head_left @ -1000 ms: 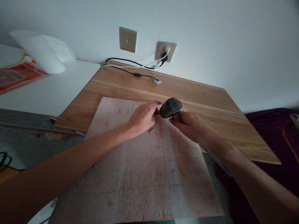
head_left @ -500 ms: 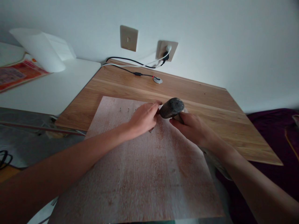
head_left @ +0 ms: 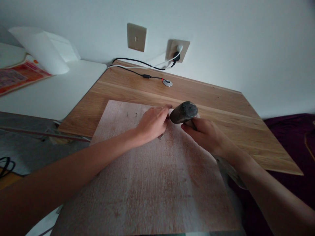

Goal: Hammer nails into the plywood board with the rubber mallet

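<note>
My right hand (head_left: pixel 205 134) is closed around the short handle of a hammer (head_left: pixel 184 112) with a thick, dark, worn head. The head is raised beside the fingertips of my left hand (head_left: pixel 154 122), over the board's far part. My left hand is closed, its fingers pinched together; a small dark end (head_left: pixel 160 136) sticks out below it, but what it holds is mostly hidden. Both hands are above a reddish-brown wooden board (head_left: pixel 147 183) with a whitish, worn surface. Several small nails stand in it left of my left hand, one of them a thin nail (head_left: pixel 127 114).
Beneath the board's far end is a wooden desktop (head_left: pixel 209 95). Black and white cables (head_left: pixel 140 65) run along its back to a wall socket (head_left: pixel 178 52). On the left, a white table (head_left: pixel 73 88) holds a white paper roll (head_left: pixel 46 52) and a red-orange packet (head_left: pixel 19 75).
The view has shifted slightly. The hammer and my right hand are a little farther right, with a slightly wider gap from my left hand. My left hand keeps its pinch.
</note>
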Demonstrator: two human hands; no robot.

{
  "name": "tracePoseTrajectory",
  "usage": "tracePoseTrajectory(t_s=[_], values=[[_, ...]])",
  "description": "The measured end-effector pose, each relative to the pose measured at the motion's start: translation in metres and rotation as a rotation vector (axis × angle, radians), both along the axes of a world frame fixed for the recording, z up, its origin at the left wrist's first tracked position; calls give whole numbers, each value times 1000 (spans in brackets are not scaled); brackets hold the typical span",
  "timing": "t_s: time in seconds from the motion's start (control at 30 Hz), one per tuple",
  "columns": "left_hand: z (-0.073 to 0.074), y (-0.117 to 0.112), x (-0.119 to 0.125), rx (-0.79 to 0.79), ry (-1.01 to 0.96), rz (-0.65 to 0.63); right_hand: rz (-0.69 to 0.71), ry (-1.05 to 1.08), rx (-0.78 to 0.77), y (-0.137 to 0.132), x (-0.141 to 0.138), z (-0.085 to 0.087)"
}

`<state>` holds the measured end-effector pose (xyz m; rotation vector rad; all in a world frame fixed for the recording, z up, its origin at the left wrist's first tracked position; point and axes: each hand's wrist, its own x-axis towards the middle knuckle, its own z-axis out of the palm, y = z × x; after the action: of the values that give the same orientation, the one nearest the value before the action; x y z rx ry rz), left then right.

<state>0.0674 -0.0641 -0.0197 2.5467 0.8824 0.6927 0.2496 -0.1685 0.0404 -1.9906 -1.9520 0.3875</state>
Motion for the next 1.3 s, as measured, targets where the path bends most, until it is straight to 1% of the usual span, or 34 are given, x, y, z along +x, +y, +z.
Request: tracePoseTrajectory(t_s=[0.07, 0.13, 0.23, 0.37, 0.47, 0.57, 0.67, 0.77, 0.83, 0.87, 1.0, 1.07, 1.13, 1.2, 1.3], values=[[-1, -1, 0, -3, -11, 7, 11, -13, -3, 1, 2, -1], [-1, -1, -2, -5, -24, -1, -9, -21, 7, -2, 8, -1], [4, 0, -7, 13, -51, -55, -57, -25, 16, -14, 20, -2], [24, 9, -21, 129, -147, -152, -94, -38, 18, -33, 38, -5], [41, 22, -36, 140, -167, -207, -98, -44, -36, -38, 45, -12], [56, 35, -54, 129, -84, -259, -119, -62, -70, -38, 44, -20], [65, 38, -71, 128, 72, -319, -122, -89, -61, -38, 42, -24], [65, 33, -84, 84, 306, -341, -110, -109, -20, -41, 42, -26], [60, 27, -88, 83, 421, -331, -110, -110, -8, -43, 42, -27], [56, 25, -89, 94, 446, -324, -110, -107, -5, -44, 42, -28], [40, 21, -86, 90, 425, -300, -104, -92, 16, -46, 42, -30], [37, 22, -84, 75, 414, -297, -105, -88, 16, -46, 42, -30], [38, 22, -80, 73, 409, -323, -113, -88, 7, -45, 43, -31], [42, 21, -75, 60, 381, -373, -123, -94, -2, -45, 44, -32], [50, 21, -61, 9, 266, -436, -121, -92, -6, -46, 45, -33]])
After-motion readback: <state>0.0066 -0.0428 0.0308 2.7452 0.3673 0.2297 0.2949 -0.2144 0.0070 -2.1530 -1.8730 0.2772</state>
